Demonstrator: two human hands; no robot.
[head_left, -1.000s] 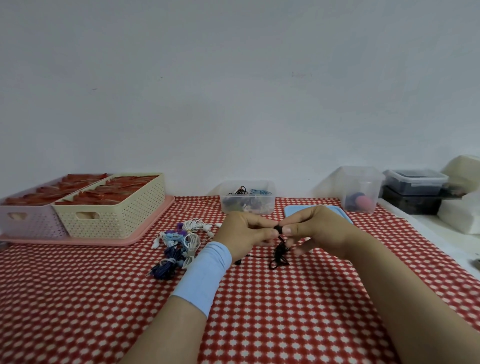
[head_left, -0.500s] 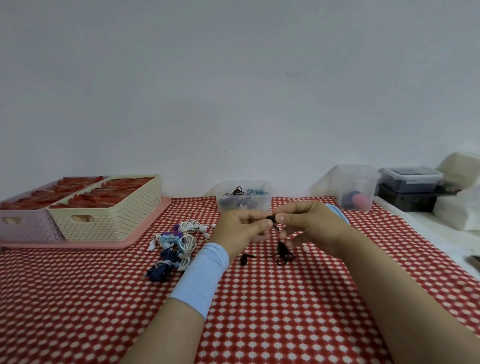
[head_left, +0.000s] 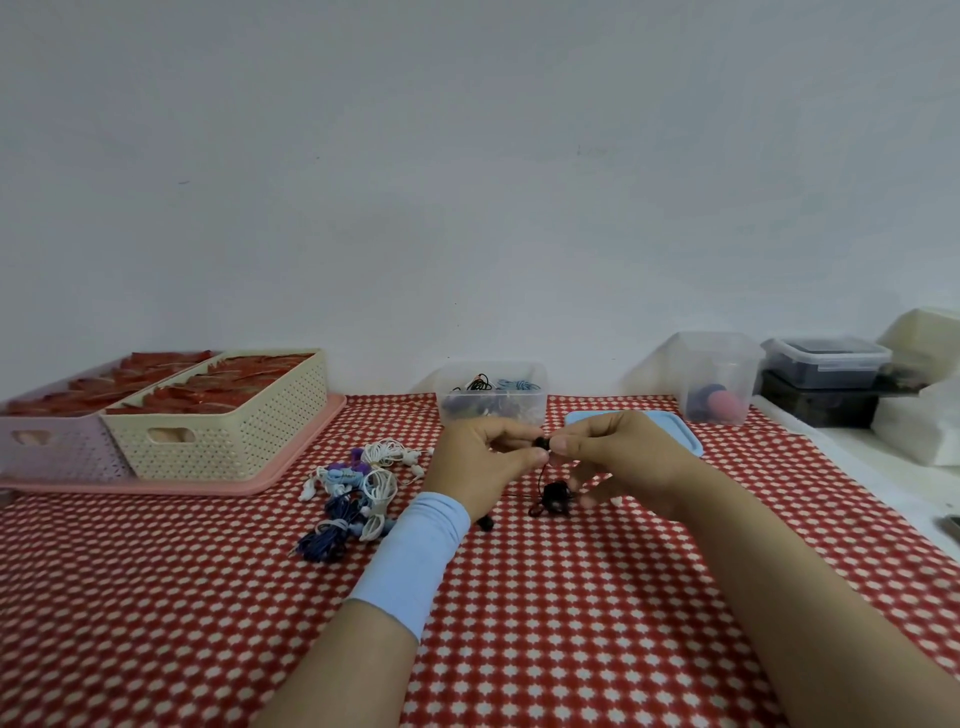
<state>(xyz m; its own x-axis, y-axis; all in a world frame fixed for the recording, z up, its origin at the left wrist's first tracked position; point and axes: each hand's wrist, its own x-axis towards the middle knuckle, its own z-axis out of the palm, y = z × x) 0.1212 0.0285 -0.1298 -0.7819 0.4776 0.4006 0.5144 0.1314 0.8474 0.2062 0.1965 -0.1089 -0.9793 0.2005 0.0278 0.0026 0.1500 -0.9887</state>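
We take the dial from where the hands meet. The bench (head_left: 156, 597), under a red and white checked cloth, fills the lower half of the view. At 10 o'clock lies one pink tray (head_left: 291, 475) carrying two perforated baskets side by side: a lilac basket (head_left: 57, 452) on the outside and a cream basket (head_left: 249, 436) nearer us, both filled with red packets (head_left: 223, 387).

At 2 o'clock, against the wall, one lidded clear box (head_left: 826, 364) with dark contents sits on top of one black box (head_left: 815, 408). At 1 o'clock stands one tall clear tub (head_left: 717, 364) holding a pink round thing and a dark blue one. At 12 o'clock is one low clear tub (head_left: 493, 410) of coiled cords, black and blue among them. That makes three clear containers in all. One blue lid (head_left: 680, 431) lies flat just behind the right hand.

The left hand (head_left: 483, 462), with a pale blue wristband (head_left: 410, 561), and the right hand (head_left: 623, 457) meet fingertip to fingertip over the middle of the bench. Each pinches the black earphone (head_left: 556, 496) at its upper bud. Its coiled cord hangs at 6 o'clock under the right hand, and a second bud lies on the cloth at 7 o'clock.

At 9 o'clock sits one heap of bundled earphones (head_left: 358, 488) in white, blue and purple, too tangled for us to count.
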